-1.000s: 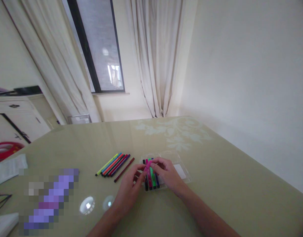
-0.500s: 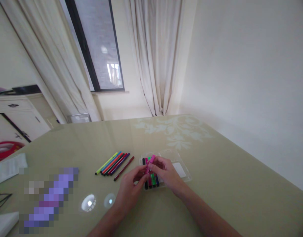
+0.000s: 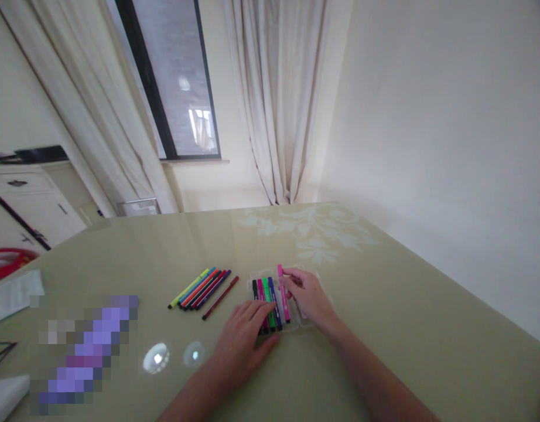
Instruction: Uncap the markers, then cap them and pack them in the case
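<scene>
A clear plastic case point(image 3: 250, 286) lies opened on the table, with several markers side by side in its left part: a black one, a magenta one, a green marker point(image 3: 267, 293) and a dark blue marker point(image 3: 272, 287). My right hand point(image 3: 308, 295) pinches a pink marker point(image 3: 283, 293) near its upper end, at the right of the dark blue one. Over the lower ends of the row in the case rests my left hand point(image 3: 246, 334), fingers stretched out and thumb apart, touching the markers.
Left of the case, several coloured markers point(image 3: 202, 289) lie in a slanted row, with a dark red marker point(image 3: 220, 298) a little apart. A blurred-out purple object point(image 3: 94, 349) and white papers point(image 3: 15, 296) occupy the table's left side. A wall borders the right.
The pink marker has gone from between both hands to lying along the row, held by the right hand alone. My left hand has let go of it and spread over the other markers.
</scene>
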The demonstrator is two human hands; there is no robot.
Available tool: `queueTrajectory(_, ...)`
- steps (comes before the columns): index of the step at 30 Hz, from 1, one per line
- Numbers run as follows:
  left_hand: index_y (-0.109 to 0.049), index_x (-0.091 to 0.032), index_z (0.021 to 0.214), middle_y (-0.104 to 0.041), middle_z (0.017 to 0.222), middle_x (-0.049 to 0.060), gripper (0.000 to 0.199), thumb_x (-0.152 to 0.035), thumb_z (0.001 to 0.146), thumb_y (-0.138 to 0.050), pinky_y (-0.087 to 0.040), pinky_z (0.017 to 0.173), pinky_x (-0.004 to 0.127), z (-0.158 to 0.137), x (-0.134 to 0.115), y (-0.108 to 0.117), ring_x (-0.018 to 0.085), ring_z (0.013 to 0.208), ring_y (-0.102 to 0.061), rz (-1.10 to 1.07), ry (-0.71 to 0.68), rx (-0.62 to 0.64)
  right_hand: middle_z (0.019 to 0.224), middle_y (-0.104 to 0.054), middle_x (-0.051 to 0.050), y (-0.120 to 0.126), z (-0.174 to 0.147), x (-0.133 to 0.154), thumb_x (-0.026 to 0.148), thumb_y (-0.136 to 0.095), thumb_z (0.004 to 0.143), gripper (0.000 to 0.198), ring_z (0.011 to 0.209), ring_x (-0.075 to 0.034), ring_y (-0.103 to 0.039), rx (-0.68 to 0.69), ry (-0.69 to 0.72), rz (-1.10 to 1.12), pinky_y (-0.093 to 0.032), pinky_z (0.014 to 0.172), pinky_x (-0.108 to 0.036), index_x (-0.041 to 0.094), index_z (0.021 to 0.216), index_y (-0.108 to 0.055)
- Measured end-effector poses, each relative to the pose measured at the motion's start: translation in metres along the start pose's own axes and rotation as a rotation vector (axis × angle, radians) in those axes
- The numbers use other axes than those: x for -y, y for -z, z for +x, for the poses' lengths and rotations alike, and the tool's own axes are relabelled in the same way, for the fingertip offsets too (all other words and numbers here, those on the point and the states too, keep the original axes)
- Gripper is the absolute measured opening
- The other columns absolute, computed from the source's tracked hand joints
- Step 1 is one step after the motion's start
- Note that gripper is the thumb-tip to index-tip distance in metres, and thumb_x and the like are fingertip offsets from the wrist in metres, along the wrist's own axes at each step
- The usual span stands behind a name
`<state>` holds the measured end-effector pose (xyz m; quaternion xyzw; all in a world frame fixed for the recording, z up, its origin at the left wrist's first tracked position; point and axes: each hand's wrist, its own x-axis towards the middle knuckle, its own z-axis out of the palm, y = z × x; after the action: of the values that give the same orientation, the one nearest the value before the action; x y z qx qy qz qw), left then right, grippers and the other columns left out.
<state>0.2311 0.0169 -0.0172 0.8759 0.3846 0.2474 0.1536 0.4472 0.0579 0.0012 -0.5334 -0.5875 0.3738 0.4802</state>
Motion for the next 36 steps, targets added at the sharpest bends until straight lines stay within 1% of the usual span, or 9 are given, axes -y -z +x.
queueTrajectory(3,-0.054,-0.027,0.143,-0.066,0.136,0.009,0.054,-0.031,0.092,-0.071,-0.049,0.108,0.051,0.000,0.002,0.001,0.030,0.123,-0.060,0.044,-0.009,-0.021,0.073,-0.072,-0.002,-0.007,-0.005,0.001,0.035,-0.065,0.090,0.028,0.064,-0.018,-0.065,0.034,0.007,-0.053,-0.051,0.064,-0.029,0.019,0.110,-0.076)
queueTrajectory(7,-0.053,-0.029,0.145,-0.065,0.135,0.008,0.056,-0.027,0.092,-0.070,-0.048,0.107,0.050,0.001,0.000,0.004,0.029,0.122,-0.059,0.074,-0.043,-0.013,0.076,-0.074,-0.002,-0.011,-0.007,-0.002,0.028,-0.067,0.090,0.029,0.065,-0.018,-0.068,0.000,-0.009,-0.121,-0.052,0.064,-0.028,0.018,0.117,-0.071)
queueTrajectory(10,-0.053,-0.033,0.145,-0.063,0.134,0.007,0.052,-0.025,0.096,-0.065,-0.048,0.106,0.048,0.002,-0.004,0.007,0.028,0.122,-0.058,0.086,-0.073,0.019,0.081,-0.073,-0.002,-0.012,-0.008,-0.002,0.020,-0.069,0.087,0.019,0.068,-0.016,-0.068,-0.028,0.004,-0.233,-0.052,0.067,-0.027,0.019,0.106,-0.071)
queueTrajectory(13,-0.057,-0.036,0.142,-0.060,0.135,0.006,0.045,-0.025,0.099,-0.060,-0.046,0.107,0.049,0.002,-0.006,0.009,0.027,0.125,-0.055,0.107,-0.091,0.044,0.079,-0.071,-0.002,-0.012,-0.010,0.003,0.016,-0.069,0.087,0.005,0.072,-0.016,-0.065,0.000,0.091,-0.381,-0.049,0.071,-0.028,0.020,0.087,-0.072)
queueTrajectory(18,-0.063,-0.036,0.137,-0.060,0.135,0.007,0.038,-0.028,0.100,-0.058,-0.045,0.107,0.049,0.003,-0.008,0.011,0.028,0.124,-0.055,0.139,-0.080,0.058,0.078,-0.064,-0.004,-0.012,-0.013,0.009,0.026,-0.067,0.093,0.023,0.075,-0.018,-0.057,0.016,0.178,-0.557,-0.041,0.071,-0.031,0.021,0.072,-0.074)
queueTrajectory(25,-0.058,-0.034,0.142,-0.062,0.136,0.007,0.039,-0.036,0.103,-0.053,-0.044,0.108,0.049,0.004,-0.008,0.013,0.028,0.125,-0.055,0.129,-0.079,0.052,0.071,-0.061,-0.003,-0.010,-0.011,0.004,0.039,-0.055,0.100,0.042,0.068,-0.016,-0.052,0.043,0.184,-0.459,-0.036,0.068,-0.030,0.021,0.064,-0.067)
queueTrajectory(29,-0.064,-0.025,0.132,-0.066,0.126,0.009,0.035,-0.035,0.107,-0.041,-0.049,0.102,0.045,0.007,0.011,0.017,0.026,0.118,-0.059,0.162,0.100,-0.140,0.075,-0.064,-0.004,-0.009,-0.011,0.008,0.042,-0.052,0.102,0.042,0.071,-0.018,-0.056,0.000,0.198,-0.446,-0.037,0.068,-0.030,0.019,0.072,-0.070)
queueTrajectory(32,-0.064,-0.020,0.132,-0.065,0.123,0.013,0.036,-0.027,0.103,-0.045,-0.049,0.101,0.052,0.007,0.031,0.021,0.032,0.117,-0.058,0.353,0.284,-0.287,0.080,-0.069,-0.005,-0.008,-0.012,0.012,0.042,-0.052,0.102,0.035,0.072,-0.018,-0.059,-0.062,0.154,-0.360,-0.040,0.068,-0.030,0.020,0.082,-0.071)
queueTrajectory(36,-0.062,-0.018,0.136,-0.067,0.114,0.015,0.041,-0.019,0.101,-0.041,-0.052,0.095,0.052,0.006,0.050,0.020,0.032,0.110,-0.062,0.429,0.373,-0.243,0.087,-0.074,-0.005,-0.008,-0.013,0.015,0.044,-0.052,0.101,0.031,0.076,-0.019,-0.065,-0.106,0.097,-0.194,-0.046,0.071,-0.030,0.020,0.095,-0.071)
